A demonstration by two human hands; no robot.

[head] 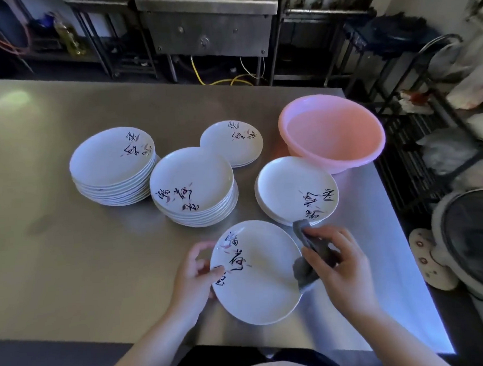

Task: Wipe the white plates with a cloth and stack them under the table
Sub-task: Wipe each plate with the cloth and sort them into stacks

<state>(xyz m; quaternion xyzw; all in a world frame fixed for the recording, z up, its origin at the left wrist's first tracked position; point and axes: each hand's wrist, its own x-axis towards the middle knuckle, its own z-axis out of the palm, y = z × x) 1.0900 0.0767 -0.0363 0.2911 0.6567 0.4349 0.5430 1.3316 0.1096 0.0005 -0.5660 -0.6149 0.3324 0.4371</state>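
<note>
Nearest, 1 white plate [262, 281] tilted above the desk [72, 259] edge, left rim pinched in the left hand [194, 279], face up toward the head camera. Right hand [340, 264] closed around a grey cloth [307, 265] pressed on the right rim. Round plate, so no clear long axis; painted script running top to bottom. Risk: slipping from the one-sided pinch under wiping pressure. Beyond, 4 stacks [193, 190] and a pink basin [332, 134].
</note>
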